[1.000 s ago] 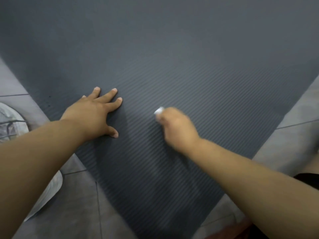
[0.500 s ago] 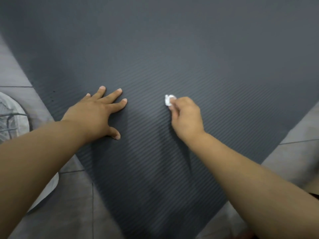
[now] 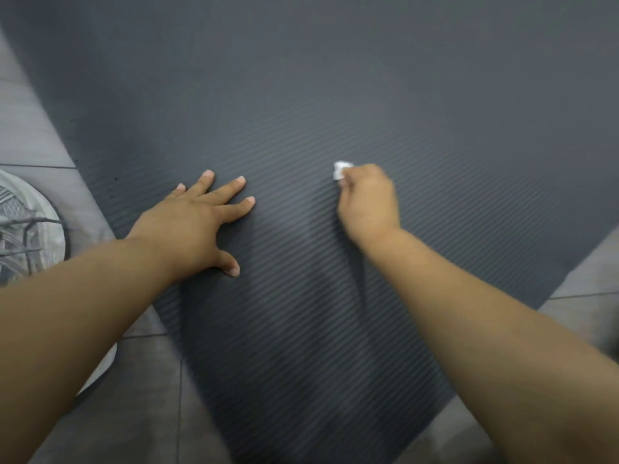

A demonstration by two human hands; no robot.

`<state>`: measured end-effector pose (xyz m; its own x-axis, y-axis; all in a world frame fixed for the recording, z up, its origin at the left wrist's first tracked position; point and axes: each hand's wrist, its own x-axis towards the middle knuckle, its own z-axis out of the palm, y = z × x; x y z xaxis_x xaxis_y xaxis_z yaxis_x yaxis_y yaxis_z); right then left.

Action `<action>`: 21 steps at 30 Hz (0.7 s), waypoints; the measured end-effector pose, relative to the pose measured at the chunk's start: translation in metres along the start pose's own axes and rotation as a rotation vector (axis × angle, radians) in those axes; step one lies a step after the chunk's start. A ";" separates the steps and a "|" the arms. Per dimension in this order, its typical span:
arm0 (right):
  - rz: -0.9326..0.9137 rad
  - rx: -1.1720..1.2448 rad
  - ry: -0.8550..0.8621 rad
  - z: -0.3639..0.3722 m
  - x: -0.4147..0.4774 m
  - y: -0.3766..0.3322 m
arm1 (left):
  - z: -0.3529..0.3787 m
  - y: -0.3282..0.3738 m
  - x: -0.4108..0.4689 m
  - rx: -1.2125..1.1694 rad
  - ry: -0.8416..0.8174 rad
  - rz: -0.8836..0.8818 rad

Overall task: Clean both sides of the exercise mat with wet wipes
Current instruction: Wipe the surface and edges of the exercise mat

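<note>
The dark ribbed exercise mat (image 3: 335,95) lies spread on the grey tiled floor (image 3: 134,396). The left hand (image 3: 191,226) rests flat on it with fingers spread apart. The right hand (image 3: 366,199) has its fingers curled around a small white wet wipe (image 3: 340,169), which it presses onto the mat. A white shoe (image 3: 23,222) sits at the left edge.

Grey floor tiles (image 3: 33,139) show at the frame's edges, with a white wire-grilled object (image 3: 30,212) standing at far left.
</note>
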<state>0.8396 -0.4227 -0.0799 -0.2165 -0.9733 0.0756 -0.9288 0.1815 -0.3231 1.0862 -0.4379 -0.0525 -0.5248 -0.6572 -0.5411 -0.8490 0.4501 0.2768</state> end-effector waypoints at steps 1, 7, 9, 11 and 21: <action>-0.168 0.061 -0.034 0.008 -0.016 -0.020 | 0.000 0.000 -0.001 0.001 0.002 0.006; -0.803 0.059 -0.253 0.002 -0.024 -0.013 | 0.000 -0.015 -0.015 0.055 0.052 0.003; -0.481 -0.034 -0.025 -0.008 0.012 0.017 | 0.001 -0.024 -0.021 0.030 0.083 -0.004; -0.078 -0.103 0.042 -0.017 0.036 0.037 | 0.003 -0.029 -0.023 -0.006 0.098 0.018; -0.773 0.119 -0.248 0.019 -0.013 -0.036 | -0.005 -0.028 -0.022 -0.068 0.080 0.002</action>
<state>0.8816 -0.4197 -0.0872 0.5572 -0.8228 0.1120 -0.7475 -0.5558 -0.3638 1.1211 -0.4390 -0.0438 -0.5274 -0.7039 -0.4757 -0.8487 0.4112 0.3325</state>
